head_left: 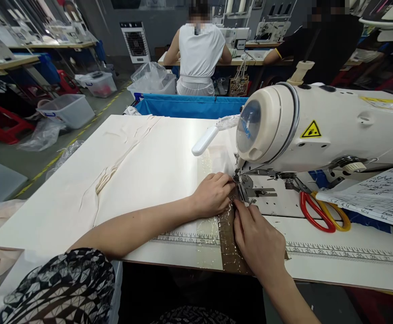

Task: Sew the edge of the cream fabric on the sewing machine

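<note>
My left hand lies with curled fingers just left of the needle and presser foot of a white sewing machine. My right hand is closer to the front, its thumb and forefinger together near the foot. Between the hands a shiny, wrinkled brown strip runs from the table's front edge to the foot; whether it is cloth or tape I cannot tell. Any small piece pinched in the fingers is hidden. A glossy pale strip lies alongside it, partly under my left wrist.
Thin cream fabric strips lie on the white table. Red-and-yellow-handled scissors and written sheets are at right. A white-handled tool hangs near the machine head. Two people sit beyond a blue cloth bin.
</note>
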Available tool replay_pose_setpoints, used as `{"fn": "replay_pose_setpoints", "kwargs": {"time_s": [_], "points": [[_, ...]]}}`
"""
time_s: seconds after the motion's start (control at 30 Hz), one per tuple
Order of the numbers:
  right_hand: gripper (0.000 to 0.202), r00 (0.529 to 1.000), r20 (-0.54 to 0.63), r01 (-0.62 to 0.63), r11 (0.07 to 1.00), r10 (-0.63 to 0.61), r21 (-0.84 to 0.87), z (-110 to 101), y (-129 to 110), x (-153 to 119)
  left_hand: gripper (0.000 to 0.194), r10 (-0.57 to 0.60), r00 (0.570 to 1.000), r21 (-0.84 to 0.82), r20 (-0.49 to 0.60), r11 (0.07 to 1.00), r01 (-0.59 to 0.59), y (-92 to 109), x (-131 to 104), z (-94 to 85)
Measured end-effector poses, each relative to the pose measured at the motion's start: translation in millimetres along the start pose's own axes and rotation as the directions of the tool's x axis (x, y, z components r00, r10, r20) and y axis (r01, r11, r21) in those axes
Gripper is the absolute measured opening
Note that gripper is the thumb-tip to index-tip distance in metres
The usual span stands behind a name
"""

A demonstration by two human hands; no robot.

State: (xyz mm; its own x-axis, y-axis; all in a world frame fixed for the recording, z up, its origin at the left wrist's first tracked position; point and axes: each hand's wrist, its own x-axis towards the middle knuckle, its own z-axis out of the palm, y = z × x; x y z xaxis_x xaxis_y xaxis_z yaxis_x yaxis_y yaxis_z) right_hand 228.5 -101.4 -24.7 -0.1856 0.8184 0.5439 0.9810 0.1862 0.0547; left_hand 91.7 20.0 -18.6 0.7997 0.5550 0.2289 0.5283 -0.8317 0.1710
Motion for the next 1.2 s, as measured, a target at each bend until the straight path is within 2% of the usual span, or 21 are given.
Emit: {"fn": "replay_pose_setpoints", "kwargs": {"time_s": [0.07, 0.13, 0.2, 0.27, 0.33, 0.37, 0.47, 0.6, 0.67, 0.7, 0.77, 0.87, 1.0, 1.07, 1.2], "points": [[0.028, 1.000, -0.009, -0.015, 0.984, 0.017, 0.180, -11.0, 1.1, -11.1, 0.038, -0.012, 1.000, 0.011, -0.008, 1.000, 0.012, -2.6, 0.2, -1.7], [0.027, 0.996, 0.007, -0.085, 0.904, 0.090, 0.420, -24.4, 5.4, -25.6, 0.036, -0.034, 0.999, -0.004, -0.024, 0.999, 0.034, -4.7, 0.5, -3.2], [0.028, 0.959, 0.054, -0.253, 0.749, 0.279, 0.613, -35.8, 13.7, -39.0, 0.035, -0.059, 0.997, -0.045, -0.045, 0.997, 0.057, -6.9, 1.0, -3.2], [0.034, 0.878, 0.119, -0.386, 0.541, 0.463, 0.747, -41.4, 24.5, -47.9, 0.033, -0.082, 0.994, -0.096, -0.068, 0.993, 0.075, -9.3, 1.7, -1.2], [0.040, 0.823, 0.168, -0.405, 0.353, 0.543, 0.844, -40.7, 34.0, -53.2, 0.033, -0.108, 0.989, -0.140, -0.097, 0.986, 0.094, -11.7, 2.5, 2.1], [0.038, 0.819, 0.173, -0.383, 0.296, 0.546, 0.875, -39.0, 37.1, -55.4, 0.033, -0.124, 0.986, -0.160, -0.110, 0.982, 0.105, -12.6, 2.8, 3.7], [0.026, 0.837, 0.182, -0.348, 0.246, 0.515, 0.905, -35.1, 37.3, -64.3, 0.034, -0.162, 0.980, -0.221, -0.118, 0.966, 0.134, -13.5, 1.6, 4.7], [0.018, 0.890, 0.247, -0.360, 0.259, 0.383, 0.896, -40.3, 26.3, -80.7, 0.033, -0.130, 0.986, -0.266, -0.108, 0.959, 0.097, -9.3, -14.2, -6.3], [0.017, 0.887, 0.238, -0.366, 0.290, 0.396, 0.884, -43.2, 24.4, -84.6, 0.033, -0.082, 0.990, -0.275, -0.112, 0.960, 0.048, -5.8, -30.8, -16.0], [0.015, 0.882, 0.214, -0.371, 0.336, 0.420, 0.866, -43.7, 25.1, -84.0, 0.033, -0.059, 0.991, -0.284, -0.118, 0.958, 0.023, -3.8, -40.7, -21.3], [0.010, 0.894, 0.176, -0.380, 0.489, 0.412, 0.785, -42.5, 28.5, -77.6, 0.033, -0.029, 0.991, -0.316, -0.130, 0.949, -0.014, 0.7, -62.3, -32.0], [0.016, 0.949, 0.207, -0.314, 0.699, 0.236, 0.642, -38.9, 34.2, -62.3, 0.032, -0.043, 0.991, -0.387, -0.128, 0.922, -0.010, 8.3, -94.4, -45.8], [0.019, 0.976, 0.194, -0.189, 0.830, 0.099, 0.525, -36.7, 36.7, -52.6, 0.030, -0.138, 0.984, -0.440, -0.112, 0.895, 0.075, 16.7, -130.9, -56.6], [0.018, 0.985, 0.160, -0.135, 0.844, 0.059, 0.518, -36.1, 36.3, -53.7, 0.028, -0.229, 0.967, -0.466, -0.110, 0.871, 0.153, 18.9, -146.8, -58.9], [0.015, 0.992, 0.124, -0.085, 0.837, 0.020, 0.541, -34.4, 34.3, -55.8, 0.027, -0.418, 0.899, -0.508, -0.127, 0.806, 0.303, 22.3, -173.4, -59.7]]}}
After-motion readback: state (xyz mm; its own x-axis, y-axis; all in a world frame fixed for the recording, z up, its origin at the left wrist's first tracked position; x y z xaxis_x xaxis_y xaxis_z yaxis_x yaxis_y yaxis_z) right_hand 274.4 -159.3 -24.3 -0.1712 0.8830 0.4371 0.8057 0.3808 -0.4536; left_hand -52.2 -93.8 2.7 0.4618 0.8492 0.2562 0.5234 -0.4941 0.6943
